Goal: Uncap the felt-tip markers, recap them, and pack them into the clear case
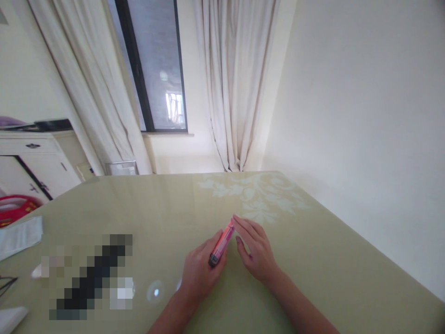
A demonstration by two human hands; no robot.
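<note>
A slim pink-and-orange stick-shaped object (pixel 223 240) with a black near end slants up and away to the right over the table; its exact kind I cannot make out. My left hand (pixel 200 264) is closed around it, thumb and fingers along its two sides. At its far end, my right hand (pixel 256 246) has its fingers stretched out and its thumb apart. The right fingertips meet or nearly meet that tip, and whether they press on it is unclear.
A glossy green table (pixel 156 222) extends to the wall at right. At left lie a pixelated dark long shape (pixel 92 280), papers (pixel 21 236) and a white item (pixel 12 320). A red round item (pixel 17 208) and a white cabinet (pixel 45 157) stand beyond.
</note>
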